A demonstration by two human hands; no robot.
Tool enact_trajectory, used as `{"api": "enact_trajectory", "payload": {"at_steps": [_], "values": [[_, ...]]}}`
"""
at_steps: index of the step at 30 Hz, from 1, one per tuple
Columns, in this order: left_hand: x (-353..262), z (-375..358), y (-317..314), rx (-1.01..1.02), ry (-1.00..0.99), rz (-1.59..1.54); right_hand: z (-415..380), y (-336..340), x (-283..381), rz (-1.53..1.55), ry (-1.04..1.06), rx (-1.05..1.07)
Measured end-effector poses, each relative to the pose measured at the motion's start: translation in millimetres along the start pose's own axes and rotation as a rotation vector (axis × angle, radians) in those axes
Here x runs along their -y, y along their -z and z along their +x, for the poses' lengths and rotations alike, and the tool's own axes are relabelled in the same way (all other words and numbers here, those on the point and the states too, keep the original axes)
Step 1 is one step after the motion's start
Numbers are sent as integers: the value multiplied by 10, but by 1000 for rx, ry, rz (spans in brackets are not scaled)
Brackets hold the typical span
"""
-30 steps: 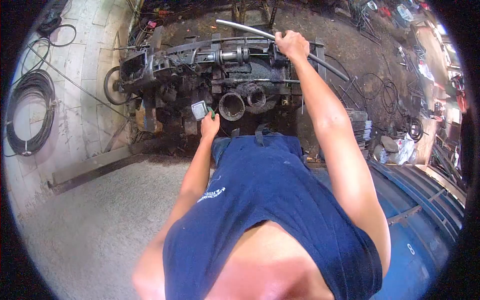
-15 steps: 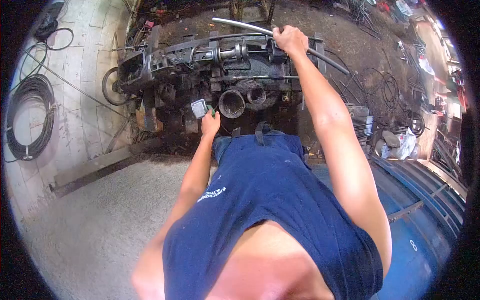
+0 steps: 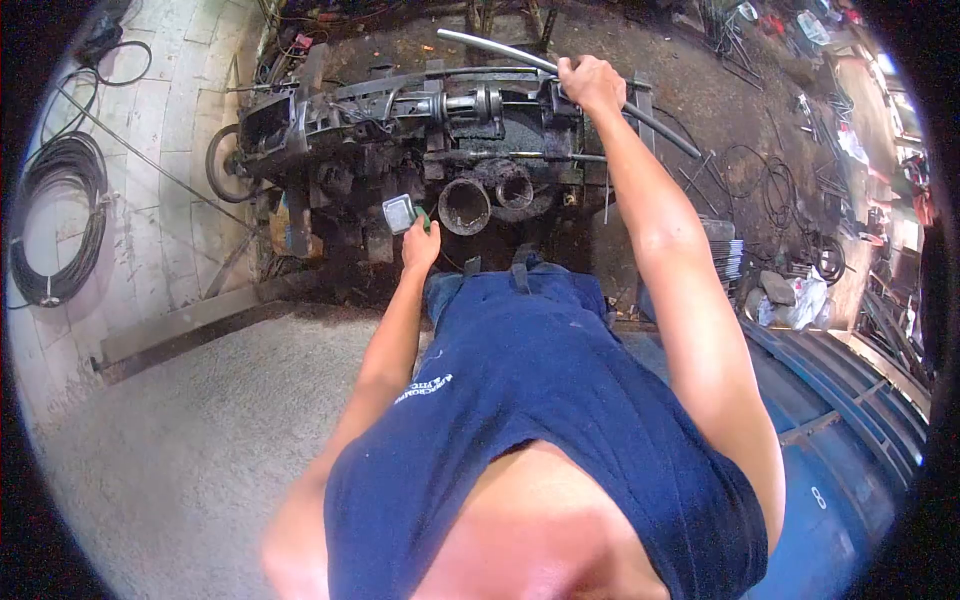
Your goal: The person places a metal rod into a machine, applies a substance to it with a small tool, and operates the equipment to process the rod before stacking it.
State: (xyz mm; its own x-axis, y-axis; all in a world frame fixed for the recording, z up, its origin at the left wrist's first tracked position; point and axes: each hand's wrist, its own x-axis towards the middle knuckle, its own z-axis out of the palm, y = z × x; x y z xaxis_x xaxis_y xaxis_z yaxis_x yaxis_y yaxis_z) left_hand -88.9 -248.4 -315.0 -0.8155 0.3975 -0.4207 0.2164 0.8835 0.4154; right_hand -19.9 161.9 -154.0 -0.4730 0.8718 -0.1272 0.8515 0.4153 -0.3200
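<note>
My right hand [image 3: 595,85] is closed around a long, pale metal rod [image 3: 490,46]. The rod slants across the far side of a dark, greasy machine [image 3: 470,105], its left end higher in the view and its right end beyond my wrist. Lower down, my left hand [image 3: 421,244] grips the green handle of a flat, squarish grey tool [image 3: 398,214], whose exact kind I cannot make out. That tool hangs over the machine's near side, left of a round metal cup [image 3: 465,206] and a smaller cup [image 3: 514,188].
A coil of black cable [image 3: 58,220] lies on pale tiles at the left. Blue metal panels [image 3: 800,420] lie to my right, with a white plastic bag [image 3: 806,300] beyond them. Thin rods and wires [image 3: 765,185] litter the dark floor at the right.
My right hand and the rod have shifted slightly to the right in the view. The left hand stays nearly where it was, still with the green-handled tool.
</note>
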Motion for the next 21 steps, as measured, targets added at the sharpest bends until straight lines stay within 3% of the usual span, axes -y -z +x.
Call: {"api": "enact_trajectory", "payload": {"at_steps": [21], "values": [[-48, -52, 47, -26, -33, -3, -11, 27, 34, -18, 7, 14]]}}
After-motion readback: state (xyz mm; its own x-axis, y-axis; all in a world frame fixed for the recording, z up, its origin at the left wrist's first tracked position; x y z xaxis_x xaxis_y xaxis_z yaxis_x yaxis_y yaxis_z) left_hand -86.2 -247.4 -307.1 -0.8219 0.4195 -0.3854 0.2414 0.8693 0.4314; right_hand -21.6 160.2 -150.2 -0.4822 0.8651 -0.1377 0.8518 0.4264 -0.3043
